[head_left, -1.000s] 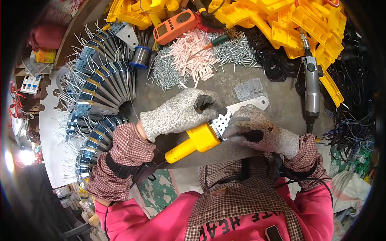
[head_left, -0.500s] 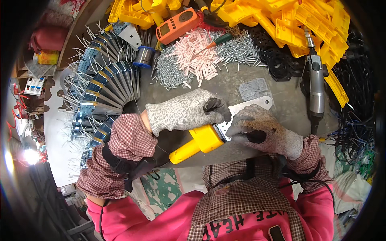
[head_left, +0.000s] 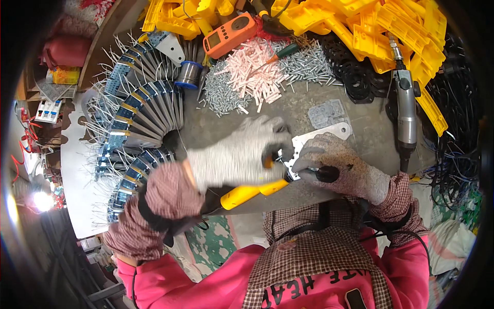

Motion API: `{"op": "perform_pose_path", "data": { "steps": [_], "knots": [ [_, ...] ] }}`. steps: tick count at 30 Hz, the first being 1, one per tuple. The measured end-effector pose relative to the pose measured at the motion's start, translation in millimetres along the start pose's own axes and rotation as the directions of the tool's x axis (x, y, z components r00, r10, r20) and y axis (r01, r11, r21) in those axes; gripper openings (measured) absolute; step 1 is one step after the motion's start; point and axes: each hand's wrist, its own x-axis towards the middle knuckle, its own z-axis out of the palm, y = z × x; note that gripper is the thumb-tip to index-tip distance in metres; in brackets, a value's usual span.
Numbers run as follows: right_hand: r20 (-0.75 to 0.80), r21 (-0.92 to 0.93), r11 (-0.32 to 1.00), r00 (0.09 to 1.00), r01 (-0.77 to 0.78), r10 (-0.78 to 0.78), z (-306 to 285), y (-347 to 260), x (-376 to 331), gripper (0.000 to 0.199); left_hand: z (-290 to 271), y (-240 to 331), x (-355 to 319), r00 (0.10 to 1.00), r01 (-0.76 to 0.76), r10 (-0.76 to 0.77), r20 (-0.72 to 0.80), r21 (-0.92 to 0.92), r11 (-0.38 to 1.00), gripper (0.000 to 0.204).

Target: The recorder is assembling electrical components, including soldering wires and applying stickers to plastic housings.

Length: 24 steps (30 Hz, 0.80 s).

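A yellow plastic handle housing (head_left: 241,196) lies near the table's front edge, joined to a flat silvery metal plate (head_left: 329,131) with holes. My right hand (head_left: 339,167), in a grey glove with dark worn fingertips, grips the plate from the right, fingers bent over it. Above the housing is my left hand (head_left: 242,152), in a pale knitted glove smeared by motion. Its thumb and fingers curl together where housing and plate meet; what they pinch is too small and blurred to make out. The left hand hides much of the housing.
Curved rows of metal plates with blue boards and wires (head_left: 149,110) stand at left, beside a solder spool (head_left: 189,74). Behind lie screws (head_left: 221,92), pink sleeves (head_left: 257,72), a screwdriver (head_left: 285,50) and an orange meter (head_left: 230,35). A power screwdriver (head_left: 406,113) hangs right, near yellow shells (head_left: 370,31).
My left hand has shifted toward me and rolled over the yellow housing, covering more of it. My right hand keeps its grip on the metal plate.
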Motion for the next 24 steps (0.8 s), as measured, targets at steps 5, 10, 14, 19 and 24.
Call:
{"op": "perform_pose_path", "data": {
  "steps": [5,10,14,19,24],
  "knots": [
    [-0.061,-0.021,0.997,0.996,0.069,-0.070,1,-14,9,0.027,50,23,-19,0.928,0.077,-0.023,-0.373,0.129,0.989,0.063],
    [0.179,-0.230,0.971,0.984,0.064,-0.023,-6,-34,18,0.020,64,17,-18,0.871,0.143,-0.069,-0.486,0.116,0.983,0.063],
    [0.111,-0.332,0.943,0.993,-0.004,0.043,4,-57,13,0.024,67,14,-16,0.835,0.114,-0.038,-0.548,0.105,0.988,0.058],
    [-0.004,-0.142,0.986,0.996,-0.087,0.087,4,-53,6,0.033,61,19,-13,0.818,0.106,-0.029,-0.575,0.101,0.989,0.053],
    [-0.713,0.022,0.898,0.623,-0.440,0.323,-57,-45,-27,0.045,72,14,-24,0.767,0.131,-0.030,-0.641,0.112,0.985,0.048]
  ]
}}
